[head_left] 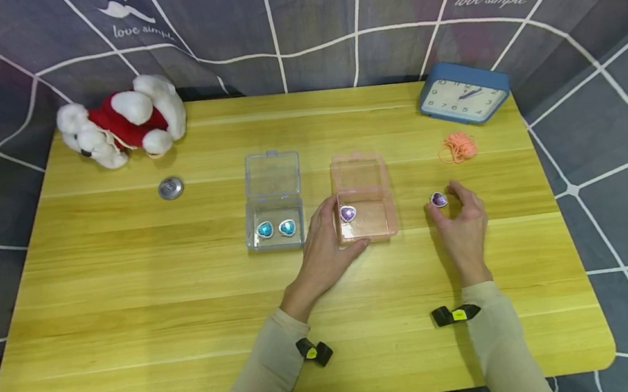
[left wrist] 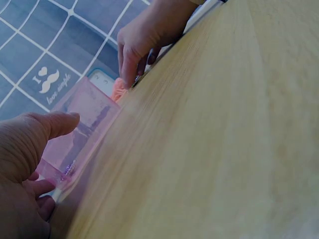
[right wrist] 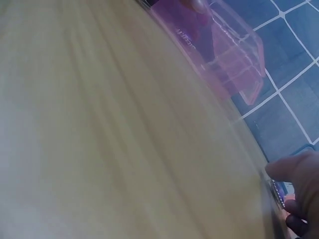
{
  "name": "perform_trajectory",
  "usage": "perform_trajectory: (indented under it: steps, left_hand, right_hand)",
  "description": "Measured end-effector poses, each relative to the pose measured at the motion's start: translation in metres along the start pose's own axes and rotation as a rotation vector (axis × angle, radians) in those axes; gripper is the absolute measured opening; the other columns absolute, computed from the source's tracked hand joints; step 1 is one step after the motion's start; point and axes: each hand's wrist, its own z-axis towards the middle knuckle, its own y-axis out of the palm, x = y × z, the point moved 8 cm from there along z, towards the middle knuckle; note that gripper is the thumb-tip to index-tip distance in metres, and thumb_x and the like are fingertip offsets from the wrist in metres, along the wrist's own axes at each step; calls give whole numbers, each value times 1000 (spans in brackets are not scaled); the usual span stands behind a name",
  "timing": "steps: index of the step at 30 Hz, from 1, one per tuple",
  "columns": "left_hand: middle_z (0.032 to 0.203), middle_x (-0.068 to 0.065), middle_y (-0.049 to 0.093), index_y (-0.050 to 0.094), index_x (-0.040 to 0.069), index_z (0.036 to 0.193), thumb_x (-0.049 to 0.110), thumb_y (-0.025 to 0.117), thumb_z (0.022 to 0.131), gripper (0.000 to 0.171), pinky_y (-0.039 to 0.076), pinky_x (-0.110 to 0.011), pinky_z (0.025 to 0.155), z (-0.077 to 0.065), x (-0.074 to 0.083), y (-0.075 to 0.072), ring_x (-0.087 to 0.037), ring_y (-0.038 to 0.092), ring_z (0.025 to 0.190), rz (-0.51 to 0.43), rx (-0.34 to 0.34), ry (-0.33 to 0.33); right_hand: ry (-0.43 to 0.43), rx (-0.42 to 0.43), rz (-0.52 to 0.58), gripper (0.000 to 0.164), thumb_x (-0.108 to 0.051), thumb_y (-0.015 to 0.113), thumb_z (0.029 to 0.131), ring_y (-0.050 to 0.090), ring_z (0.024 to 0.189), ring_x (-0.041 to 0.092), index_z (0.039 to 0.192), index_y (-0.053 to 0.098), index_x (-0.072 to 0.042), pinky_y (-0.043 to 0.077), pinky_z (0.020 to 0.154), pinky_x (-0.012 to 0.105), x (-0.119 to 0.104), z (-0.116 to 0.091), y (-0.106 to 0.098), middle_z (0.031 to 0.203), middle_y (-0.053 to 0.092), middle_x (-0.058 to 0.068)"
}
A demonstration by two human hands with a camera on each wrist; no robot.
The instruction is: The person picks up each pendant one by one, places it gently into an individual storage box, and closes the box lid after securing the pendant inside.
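My left hand (head_left: 323, 256) grips the open pink plastic box (head_left: 376, 218) at its near left corner, thumb along the front and fingers at the left side. Inside that box lies a purple heart-shaped gem (head_left: 348, 213) with a pale rim. Off to the right, my right hand (head_left: 462, 224) has a second purple gem (head_left: 438, 199) between thumb and fingers, at the tabletop. The right wrist view shows this gem (right wrist: 278, 192) partly covered by the fingers. Left of the pink box stands an open clear box (head_left: 277, 245) with two blue heart-shaped gems (head_left: 287, 228).
A white plush toy in red (head_left: 133, 116) lies at the back left, with a round grey metal piece (head_left: 170, 188) in front of it. At the back right are a blue clock (head_left: 465, 93) and an orange yarn bundle (head_left: 460, 147). Both box lids lean backward.
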Motion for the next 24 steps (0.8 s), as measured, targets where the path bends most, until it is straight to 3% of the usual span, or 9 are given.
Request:
perform_trajectory:
  steps: [7, 24]
  left_hand:
    - [172, -9, 27, 19, 12, 168, 43, 84, 90, 105, 24, -56, 128, 0, 1, -1, -29, 23, 159, 5, -3, -5]
    - [173, -9, 27, 19, 13, 168, 42, 84, 90, 106, 24, -58, 128, 0, 1, 0, -30, 23, 159, 3, -2, -12]
  right_hand:
    - [-30, 1, -21, 56, -10, 85, 87, 52, 130, 43, 136, 64, 5, 32, 118, 58, 0, 0, 3, 132, 69, 22]
    - [-60, 26, -20, 43, -8, 82, 90, 53, 126, 42, 129, 69, 4, 33, 113, 57, 0, -2, 3, 126, 71, 21]
